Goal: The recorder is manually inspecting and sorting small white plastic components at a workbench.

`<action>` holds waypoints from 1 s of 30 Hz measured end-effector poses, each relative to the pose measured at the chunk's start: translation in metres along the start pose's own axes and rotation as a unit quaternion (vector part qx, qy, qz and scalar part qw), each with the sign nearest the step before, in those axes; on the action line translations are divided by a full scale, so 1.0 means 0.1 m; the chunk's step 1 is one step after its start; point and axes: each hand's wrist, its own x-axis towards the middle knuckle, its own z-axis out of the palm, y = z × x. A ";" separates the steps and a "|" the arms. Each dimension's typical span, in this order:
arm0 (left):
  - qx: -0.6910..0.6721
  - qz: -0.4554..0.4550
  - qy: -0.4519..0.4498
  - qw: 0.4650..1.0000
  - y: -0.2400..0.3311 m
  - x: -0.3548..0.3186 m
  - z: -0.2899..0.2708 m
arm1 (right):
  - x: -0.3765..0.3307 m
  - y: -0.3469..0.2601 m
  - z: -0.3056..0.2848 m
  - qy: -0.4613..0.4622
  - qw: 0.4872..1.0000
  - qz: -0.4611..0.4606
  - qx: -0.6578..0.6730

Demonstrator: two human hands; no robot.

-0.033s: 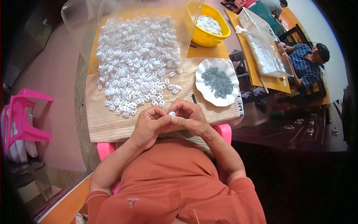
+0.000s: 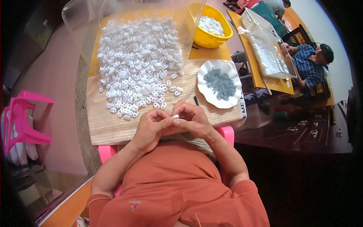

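Both my hands meet just in front of the table's near edge. Between their fingertips is one small white plastic piece (image 2: pixel 175 117), seen narrow side on. My left hand (image 2: pixel 154 126) pinches it from the left with thumb and forefinger. From the other side, the thumb and forefinger of my right hand (image 2: pixel 192 120) close on it. Beyond my hands spreads a big heap of white oval two-hole plastic pieces (image 2: pixel 136 64), a few lying loose at its right edge. To the right, a white scalloped plate (image 2: pixel 205 92) holds many thin grey spring-like bits (image 2: pixel 221 84).
A clear plastic bin (image 2: pixel 191 32) lies around the heap's far part. Behind the plate stands a yellow basin (image 2: pixel 211 41) of white pieces. A small black stick (image 2: pixel 196 100) lies beside the plate. Far right, a person (image 2: pixel 310 62) sits at another table. A pink stool (image 2: pixel 26 117) stands left.
The white piece has turned slightly between my fingertips and now shows a narrower side. My hands have kept their place.
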 end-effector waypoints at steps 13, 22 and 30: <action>0.050 -0.014 0.039 0.998 0.07 -0.05 0.11 | 0.51 -0.98 -0.70 0.265 0.930 -0.108 -0.232; 0.101 0.023 0.052 0.993 0.12 -0.10 0.16 | 1.18 -1.22 -1.55 0.368 0.811 -0.154 -0.427; -0.047 0.224 -0.364 0.903 0.42 -0.84 0.62 | 0.45 -0.75 -0.78 0.237 0.886 -0.088 -0.390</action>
